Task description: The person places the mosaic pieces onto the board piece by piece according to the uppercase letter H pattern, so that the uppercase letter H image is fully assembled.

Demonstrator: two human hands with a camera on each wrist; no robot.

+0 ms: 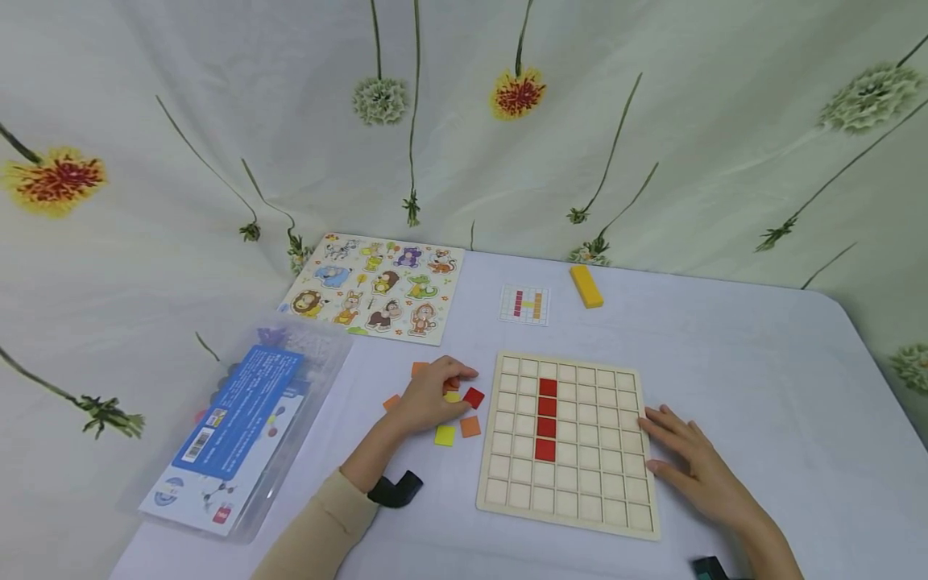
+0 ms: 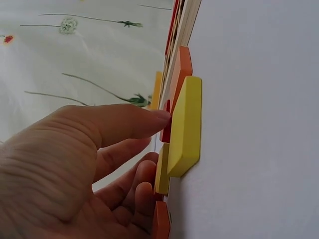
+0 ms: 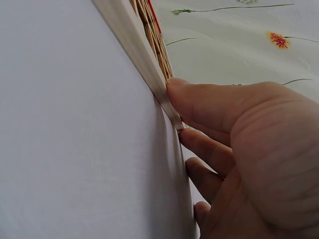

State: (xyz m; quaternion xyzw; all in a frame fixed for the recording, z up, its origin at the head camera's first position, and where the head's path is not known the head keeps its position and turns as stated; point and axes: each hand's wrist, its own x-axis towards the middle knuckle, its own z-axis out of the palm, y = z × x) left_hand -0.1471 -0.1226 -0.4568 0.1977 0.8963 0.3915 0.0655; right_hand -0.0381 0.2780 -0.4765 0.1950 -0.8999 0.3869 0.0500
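Observation:
My left hand (image 1: 431, 395) reaches over loose square tiles left of the wooden grid board (image 1: 568, 524). Its thumb tip is right at a red tile (image 1: 474, 398); the index finger extends above that tile, with a gap showing between. Around this hand lie a yellow tile (image 1: 445, 436) and an orange tile (image 1: 470, 426); more tiles are partly hidden under the fingers. Several red tiles (image 1: 546, 428) fill a column of squares on the board. My right hand (image 1: 692, 459) rests against the board's right edge, thumb and fingertips touching its side (image 3: 144, 64).
Behind the board lie a pattern card (image 1: 525, 305) and a yellow block (image 1: 586, 287). An animal puzzle board (image 1: 377, 287) is at the back left. A clear plastic case (image 1: 250, 427) with a blue label stands at the left. A floral cloth (image 1: 464, 121) hangs behind the table.

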